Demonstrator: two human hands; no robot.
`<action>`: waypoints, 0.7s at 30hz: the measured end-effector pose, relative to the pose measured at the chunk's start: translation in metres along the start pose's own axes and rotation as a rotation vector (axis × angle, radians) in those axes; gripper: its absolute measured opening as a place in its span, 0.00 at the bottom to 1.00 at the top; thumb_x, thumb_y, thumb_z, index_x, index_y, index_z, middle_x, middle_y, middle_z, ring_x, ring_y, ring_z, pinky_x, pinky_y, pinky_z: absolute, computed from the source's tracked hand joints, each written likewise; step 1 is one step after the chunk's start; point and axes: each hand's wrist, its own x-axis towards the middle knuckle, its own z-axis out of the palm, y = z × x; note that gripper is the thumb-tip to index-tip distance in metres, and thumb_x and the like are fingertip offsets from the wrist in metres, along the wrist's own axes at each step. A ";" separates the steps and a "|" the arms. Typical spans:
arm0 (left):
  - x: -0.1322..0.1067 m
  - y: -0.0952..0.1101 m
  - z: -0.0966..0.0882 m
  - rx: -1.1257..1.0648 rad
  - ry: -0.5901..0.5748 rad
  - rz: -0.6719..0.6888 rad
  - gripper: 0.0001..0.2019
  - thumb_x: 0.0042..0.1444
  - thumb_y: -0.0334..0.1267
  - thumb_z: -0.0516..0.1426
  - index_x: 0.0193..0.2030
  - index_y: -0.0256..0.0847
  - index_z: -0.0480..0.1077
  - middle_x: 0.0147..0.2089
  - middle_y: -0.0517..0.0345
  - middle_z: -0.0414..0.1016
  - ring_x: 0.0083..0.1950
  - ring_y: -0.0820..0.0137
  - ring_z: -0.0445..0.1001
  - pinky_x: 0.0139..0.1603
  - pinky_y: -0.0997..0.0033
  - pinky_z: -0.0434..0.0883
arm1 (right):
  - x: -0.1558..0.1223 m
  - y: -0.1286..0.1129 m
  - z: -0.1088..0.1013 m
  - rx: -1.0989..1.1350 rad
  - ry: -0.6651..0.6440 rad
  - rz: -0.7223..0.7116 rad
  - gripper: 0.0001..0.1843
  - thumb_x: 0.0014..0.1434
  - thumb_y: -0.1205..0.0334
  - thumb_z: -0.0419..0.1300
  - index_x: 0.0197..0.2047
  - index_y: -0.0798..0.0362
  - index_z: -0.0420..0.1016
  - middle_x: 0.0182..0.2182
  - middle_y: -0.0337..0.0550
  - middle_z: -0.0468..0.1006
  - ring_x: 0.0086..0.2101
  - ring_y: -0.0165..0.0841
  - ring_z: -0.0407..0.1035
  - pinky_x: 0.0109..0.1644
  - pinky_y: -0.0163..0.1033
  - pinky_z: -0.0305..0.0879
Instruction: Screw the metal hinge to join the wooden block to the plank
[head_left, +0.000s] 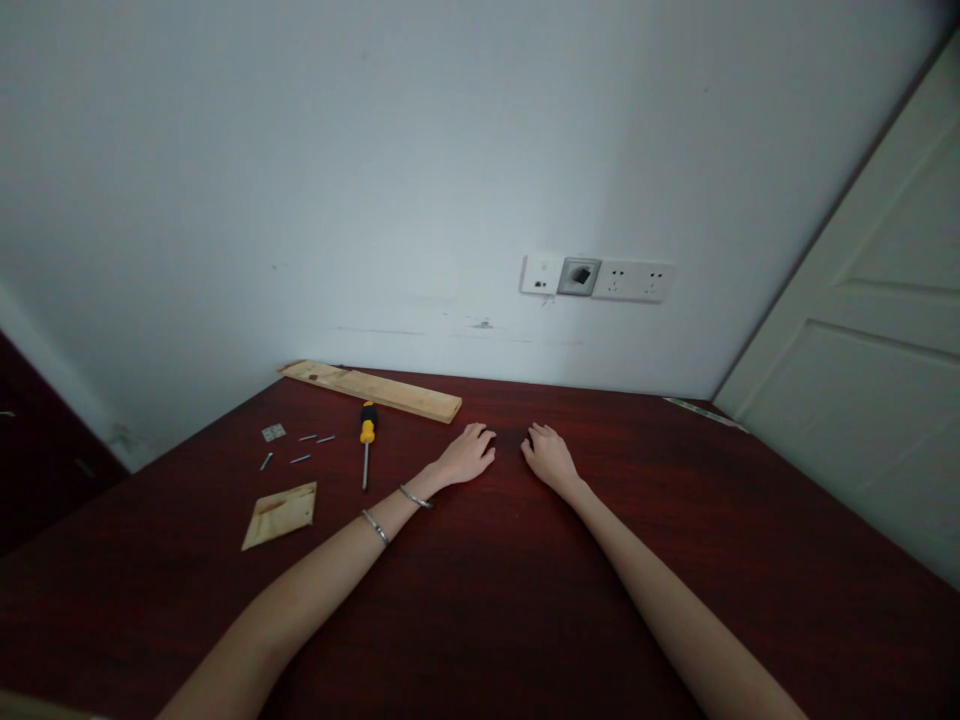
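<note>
My left hand rests palm down on the dark red table, fingers loosely apart and holding nothing. To its right, my right hand lies on the tabletop in the same way, also bare. A long wooden board lies behind my left hand, close to the wall. Left of that hand is a screwdriver with a yellow and black handle, its shaft pointing toward me. Several screws are scattered farther left, beside a small metal plate. A short wooden piece lies nearer to me.
A pale wall rises along the table's back edge and carries a row of sockets. On the right stands a white panelled door. A thin flat strip lies at the table's back right corner.
</note>
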 end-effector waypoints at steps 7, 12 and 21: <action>0.000 0.002 -0.002 -0.029 -0.005 -0.009 0.19 0.63 0.40 0.45 0.57 0.34 0.63 0.59 0.42 0.61 0.62 0.58 0.58 0.62 0.57 0.58 | 0.001 -0.001 -0.001 -0.001 -0.017 0.010 0.21 0.62 0.61 0.45 0.50 0.63 0.72 0.56 0.56 0.69 0.56 0.43 0.60 0.59 0.43 0.53; -0.001 0.002 -0.001 -0.019 -0.005 -0.008 0.19 0.63 0.39 0.45 0.57 0.34 0.62 0.60 0.42 0.61 0.63 0.58 0.57 0.63 0.57 0.56 | 0.000 -0.002 -0.003 0.003 -0.029 0.023 0.22 0.62 0.61 0.46 0.52 0.63 0.71 0.56 0.58 0.68 0.57 0.43 0.59 0.59 0.44 0.53; 0.013 -0.003 -0.030 -0.141 -0.136 0.007 0.21 0.58 0.38 0.51 0.57 0.33 0.63 0.57 0.45 0.67 0.57 0.60 0.65 0.58 0.63 0.63 | 0.021 -0.016 -0.023 0.067 -0.055 -0.042 0.19 0.58 0.64 0.49 0.49 0.60 0.73 0.49 0.56 0.73 0.48 0.42 0.66 0.50 0.41 0.59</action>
